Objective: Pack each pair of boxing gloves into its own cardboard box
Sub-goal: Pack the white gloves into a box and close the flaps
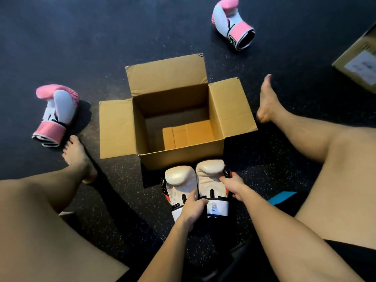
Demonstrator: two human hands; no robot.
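Observation:
An open cardboard box (122, 129) stands on the dark floor between my legs, flaps spread, with small cardboard pieces on its bottom. Just in front of it two cream-white boxing gloves lie side by side. My left hand (193, 208) grips the left white glove (179, 180) near its wrist. My right hand (234, 186) holds the outer side of the right white glove (210, 171). One pink and white glove (57, 112) lies on the floor to the left by my foot. The other pink and white glove (232, 23) lies far back on the right.
A second cardboard box (360, 62) with a white label sits at the right edge. My bare legs stretch out on both sides of the open box. A blue item (281, 197) shows by my right thigh. The floor is dark speckled rubber.

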